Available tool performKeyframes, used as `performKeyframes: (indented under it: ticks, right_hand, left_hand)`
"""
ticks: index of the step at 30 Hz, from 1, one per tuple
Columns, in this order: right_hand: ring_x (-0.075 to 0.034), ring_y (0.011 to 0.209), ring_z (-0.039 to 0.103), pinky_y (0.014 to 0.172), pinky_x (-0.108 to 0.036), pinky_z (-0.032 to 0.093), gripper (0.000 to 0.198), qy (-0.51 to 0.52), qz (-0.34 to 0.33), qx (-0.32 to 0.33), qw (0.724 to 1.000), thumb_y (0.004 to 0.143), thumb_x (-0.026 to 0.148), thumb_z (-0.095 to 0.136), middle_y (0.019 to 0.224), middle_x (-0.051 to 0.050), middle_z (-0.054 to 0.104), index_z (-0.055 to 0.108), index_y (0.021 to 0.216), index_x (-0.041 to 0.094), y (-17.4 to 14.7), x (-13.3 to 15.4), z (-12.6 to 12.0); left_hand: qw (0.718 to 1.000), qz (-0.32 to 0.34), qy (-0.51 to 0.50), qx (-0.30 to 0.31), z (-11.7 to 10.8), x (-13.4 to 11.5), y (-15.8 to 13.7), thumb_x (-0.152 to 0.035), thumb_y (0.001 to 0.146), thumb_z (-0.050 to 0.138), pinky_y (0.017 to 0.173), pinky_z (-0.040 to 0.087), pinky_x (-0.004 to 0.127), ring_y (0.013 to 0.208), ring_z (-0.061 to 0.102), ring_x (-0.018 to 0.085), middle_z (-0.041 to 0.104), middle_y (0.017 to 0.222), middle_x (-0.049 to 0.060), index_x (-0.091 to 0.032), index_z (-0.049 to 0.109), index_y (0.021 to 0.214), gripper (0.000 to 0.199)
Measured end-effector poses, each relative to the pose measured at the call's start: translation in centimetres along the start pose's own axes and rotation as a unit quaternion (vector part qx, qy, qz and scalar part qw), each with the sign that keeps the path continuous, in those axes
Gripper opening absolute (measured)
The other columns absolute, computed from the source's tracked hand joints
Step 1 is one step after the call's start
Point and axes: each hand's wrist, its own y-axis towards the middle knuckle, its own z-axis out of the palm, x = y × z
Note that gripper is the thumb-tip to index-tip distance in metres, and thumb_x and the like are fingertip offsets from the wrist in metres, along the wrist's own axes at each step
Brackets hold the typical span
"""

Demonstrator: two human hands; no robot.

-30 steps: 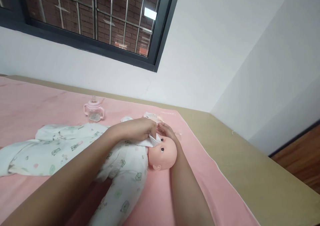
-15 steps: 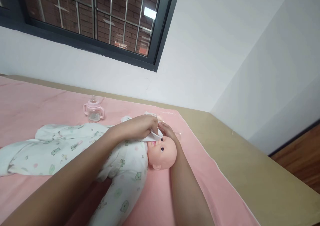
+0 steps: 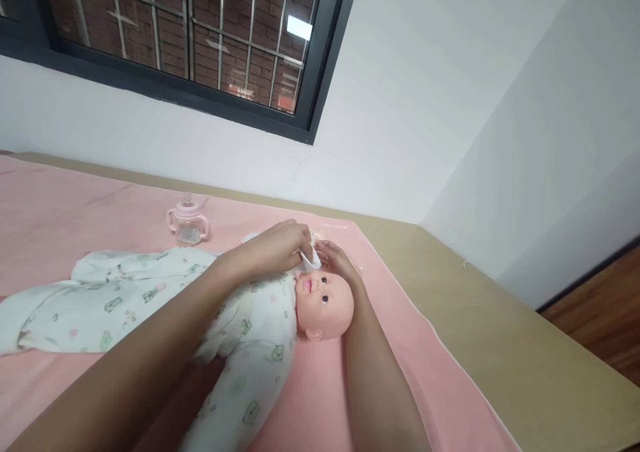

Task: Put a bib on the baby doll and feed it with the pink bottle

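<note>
A baby doll (image 3: 327, 312) in a white sleepsuit (image 3: 145, 299) with green prints lies on its back, its head towards the right. My left hand (image 3: 280, 247) reaches across the doll's chest, fingers closed on a white cloth (image 3: 311, 261) just beside the doll's cheek and mouth. The doll's eyes and pink lips are uncovered. Around the top of the doll's head comes my right arm, and my right hand (image 3: 339, 260) is beside the far side of the head, its fingers stretched out towards the cloth. Part of that hand is hidden behind the head.
A pink baby bottle (image 3: 188, 222) with two handles stands beyond the doll on a pink mat (image 3: 320, 385). The mat lies on a light wooden surface (image 3: 450, 299) against a white wall. Above is a dark-framed window (image 3: 310, 92) with metal bars.
My left hand has drawn the cloth a little up and left, off the doll's mouth, so the lips now show fully. The right hand has barely shifted.
</note>
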Motion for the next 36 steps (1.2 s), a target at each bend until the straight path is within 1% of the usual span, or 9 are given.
performKeyframes:
  ticks: [3, 7, 10, 13, 15, 18, 26, 31, 36]
  right_hand:
    - [-0.021, 0.101, 0.065, 0.1, -0.041, 0.048, 0.037, -0.013, -0.024, 0.064, 0.998, 0.06, 0.042, 0.086, 0.104, -0.003, 0.07, 0.067, 0.086, 0.024, 1.2, 2.2, -0.1]
    - [-0.022, 0.113, 0.062, 0.103, -0.042, 0.046, 0.034, -0.07, -0.113, 0.148, 0.98, 0.067, 0.041, 0.083, 0.119, -0.003, 0.067, 0.071, 0.096, 0.027, 0.5, 6.7, 0.9]
    - [-0.025, 0.128, 0.053, 0.107, -0.045, 0.043, 0.046, -0.17, -0.145, 0.202, 0.953, 0.064, 0.033, 0.085, 0.133, -0.001, 0.061, 0.071, 0.108, 0.033, -1.5, 9.6, 2.4]
    - [-0.028, 0.139, 0.041, 0.113, -0.049, 0.035, 0.047, -0.282, -0.163, 0.204, 0.923, 0.061, 0.028, 0.086, 0.139, 0.0, 0.056, 0.073, 0.106, 0.035, -3.2, 11.1, 4.0]
    - [-0.029, 0.139, 0.041, 0.114, -0.05, 0.032, 0.029, -0.334, -0.16, 0.196, 0.908, 0.067, 0.029, 0.083, 0.132, -0.002, 0.06, 0.077, 0.094, 0.032, -3.9, 11.4, 4.7]
    - [-0.027, 0.127, 0.054, 0.112, -0.048, 0.034, 0.006, -0.349, -0.151, 0.203, 0.902, 0.078, 0.031, 0.072, 0.12, -0.003, 0.068, 0.076, 0.082, 0.027, -3.9, 11.2, 5.2]
    - [-0.02, 0.1, 0.066, 0.089, -0.037, 0.051, 0.02, -0.305, -0.111, 0.224, 0.919, 0.081, 0.04, 0.07, 0.107, -0.006, 0.073, 0.071, 0.087, 0.021, -2.6, 10.4, 4.8]
    - [-0.02, 0.105, 0.064, 0.092, -0.037, 0.049, 0.027, -0.29, -0.11, 0.187, 0.932, 0.081, 0.046, 0.071, 0.112, -0.007, 0.072, 0.069, 0.089, 0.02, -2.8, 10.5, 4.8]
    - [-0.021, 0.112, 0.062, 0.096, -0.037, 0.047, 0.032, -0.277, -0.105, 0.232, 0.927, 0.083, 0.053, 0.068, 0.118, -0.006, 0.071, 0.067, 0.081, 0.021, -3.4, 11.0, 5.4]
  left_hand:
    - [0.999, -0.017, -0.016, -0.033, -0.5, 0.3, -0.2, 0.003, 0.073, 0.049, 0.097, 0.043, 0.035, 0.113, 0.054, 0.025, 0.062, 0.116, 0.006, -0.023, 0.078, 0.081, 0.04]
    - [0.997, -0.034, 0.001, -0.07, -1.1, 1.0, -0.6, 0.001, 0.078, 0.05, 0.11, 0.035, 0.045, 0.13, 0.043, 0.029, 0.053, 0.137, 0.006, -0.023, 0.078, 0.085, 0.038]
    - [0.994, -0.064, 0.018, -0.092, -1.7, 1.3, -1.0, -0.003, 0.081, 0.051, 0.114, 0.031, 0.049, 0.138, 0.033, 0.031, 0.047, 0.145, 0.008, -0.022, 0.078, 0.09, 0.035]
    - [0.991, -0.082, 0.023, -0.108, -2.3, 1.5, -1.3, -0.008, 0.084, 0.05, 0.116, 0.027, 0.052, 0.141, 0.029, 0.032, 0.043, 0.149, 0.006, -0.022, 0.079, 0.089, 0.033]
    - [0.988, -0.09, 0.026, -0.119, -2.6, 1.7, -1.5, -0.009, 0.084, 0.049, 0.116, 0.028, 0.054, 0.14, 0.03, 0.033, 0.044, 0.149, 0.005, -0.024, 0.079, 0.089, 0.034]
    - [0.986, -0.104, 0.027, -0.131, -2.9, 2.2, -1.6, -0.011, 0.085, 0.049, 0.114, 0.031, 0.054, 0.137, 0.034, 0.033, 0.046, 0.147, 0.005, -0.025, 0.08, 0.091, 0.034]
    - [0.978, -0.146, 0.03, -0.143, -2.5, 3.1, -1.4, -0.014, 0.085, 0.047, 0.11, 0.038, 0.046, 0.13, 0.047, 0.032, 0.056, 0.138, 0.006, -0.026, 0.079, 0.1, 0.037]
    - [0.976, -0.162, 0.031, -0.144, -2.5, 3.5, -1.2, -0.011, 0.08, 0.047, 0.106, 0.043, 0.04, 0.12, 0.058, 0.027, 0.065, 0.128, 0.005, -0.023, 0.078, 0.1, 0.039]
    - [0.968, -0.199, 0.05, -0.143, -2.9, 2.9, -1.1, -0.013, 0.081, 0.049, 0.101, 0.046, 0.036, 0.117, 0.061, 0.027, 0.07, 0.122, 0.004, -0.022, 0.077, 0.094, 0.033]
